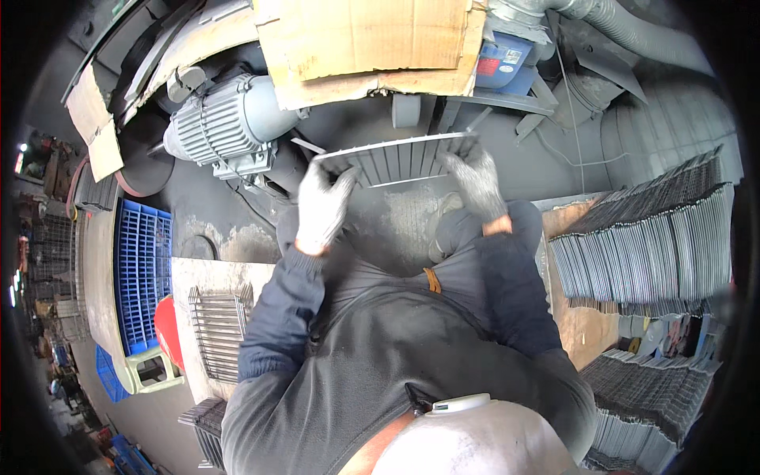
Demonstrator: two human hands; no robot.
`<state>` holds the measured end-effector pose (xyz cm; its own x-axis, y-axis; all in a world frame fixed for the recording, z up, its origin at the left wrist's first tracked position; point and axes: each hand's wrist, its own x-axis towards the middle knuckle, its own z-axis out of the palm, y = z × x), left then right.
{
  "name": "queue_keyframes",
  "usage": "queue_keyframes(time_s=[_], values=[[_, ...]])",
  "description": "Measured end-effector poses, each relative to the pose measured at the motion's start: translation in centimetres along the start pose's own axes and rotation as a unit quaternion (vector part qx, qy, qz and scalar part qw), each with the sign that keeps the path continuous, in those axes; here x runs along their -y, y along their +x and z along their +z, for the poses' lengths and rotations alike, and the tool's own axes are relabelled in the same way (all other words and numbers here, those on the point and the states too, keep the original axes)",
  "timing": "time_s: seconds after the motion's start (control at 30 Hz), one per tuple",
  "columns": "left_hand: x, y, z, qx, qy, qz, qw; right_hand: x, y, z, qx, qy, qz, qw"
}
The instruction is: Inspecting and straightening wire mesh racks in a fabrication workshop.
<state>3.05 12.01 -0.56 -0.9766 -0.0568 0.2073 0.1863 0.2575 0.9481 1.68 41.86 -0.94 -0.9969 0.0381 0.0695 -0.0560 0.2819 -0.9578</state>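
Between my gloved hands a metal grate spans side to side, with a pale frame and several dark bars. It is held up in front of my knees. My left hand, in a white glove, is closed on its left end, with the fingertips partly hidden behind the grate. At the other end my right hand, in a greyer glove, also grips the frame. Thin metal ends stick out past both upper corners. Beyond the grate hangs a large piece of cardboard over dusty grey machinery.
A grey finned motor stands at the far left. Tall stacks of metal grates rise on the right, with another stack nearer. On the left are a few grates on a board, a blue plastic crate and a pale green stool.
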Motion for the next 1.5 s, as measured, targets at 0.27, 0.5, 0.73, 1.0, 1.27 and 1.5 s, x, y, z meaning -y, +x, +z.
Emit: queue_keyframes(time_s=[0.27,0.5,0.73,1.0,1.27,1.5], values=[[13.5,6.8,11.8,0.043,0.205,0.003,0.978,-15.7,4.4,-0.7,-0.109,0.184,0.063,0.975],[17.2,7.1,7.4,0.092,0.209,-0.095,0.969,-15.9,6.8,3.3,-0.067,0.143,0.077,0.985],[15.7,6.8,-0.8,0.1,0.144,-0.197,0.965,-14.7,7.1,8.9,0.035,0.03,0.117,0.992],[3.5,3.5,-4.7,0.204,-0.247,-0.35,0.88,-1.0,-0.1,0.3,0.117,-0.11,-0.097,0.982],[-5.7,-1.1,0.1,0.254,-0.277,-0.181,0.909,16.4,-9.4,-15.4,-0.236,0.069,-0.095,0.965],[-2.3,-3.9,-2.3,0.186,-0.327,-0.275,0.885,26.9,-17.1,-25.9,-0.345,0.0,-0.425,0.837]])
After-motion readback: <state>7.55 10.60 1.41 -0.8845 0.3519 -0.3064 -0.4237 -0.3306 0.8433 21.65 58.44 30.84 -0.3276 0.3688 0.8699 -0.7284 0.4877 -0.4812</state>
